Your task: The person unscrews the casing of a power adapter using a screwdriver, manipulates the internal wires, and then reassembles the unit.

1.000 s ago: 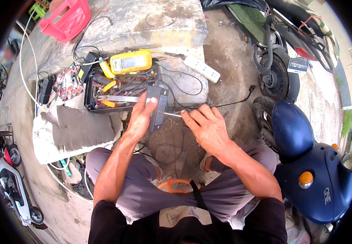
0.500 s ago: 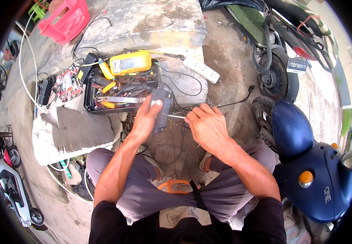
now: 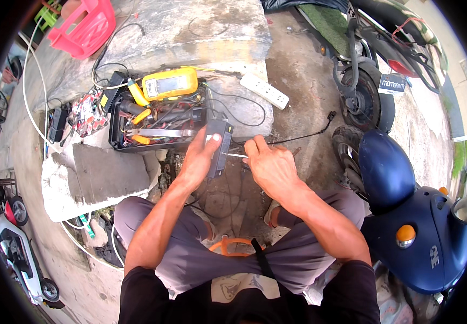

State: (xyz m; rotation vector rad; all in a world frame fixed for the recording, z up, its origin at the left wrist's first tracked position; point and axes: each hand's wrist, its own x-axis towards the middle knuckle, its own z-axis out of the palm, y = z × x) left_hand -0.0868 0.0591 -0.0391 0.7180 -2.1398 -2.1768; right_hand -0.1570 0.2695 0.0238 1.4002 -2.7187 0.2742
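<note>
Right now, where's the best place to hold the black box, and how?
Probably grip the box by its long left edge, coming from the left, thumb on top, fingers beneath. It looks narrow enough for one hand. The thin rod in the right hand seems to meet its right side: stay off there.

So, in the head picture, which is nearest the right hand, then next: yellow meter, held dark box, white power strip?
From the right hand:
1. Dark box: just left.
2. Power strip: straight ahead.
3. Yellow meter: ahead, left.
</note>
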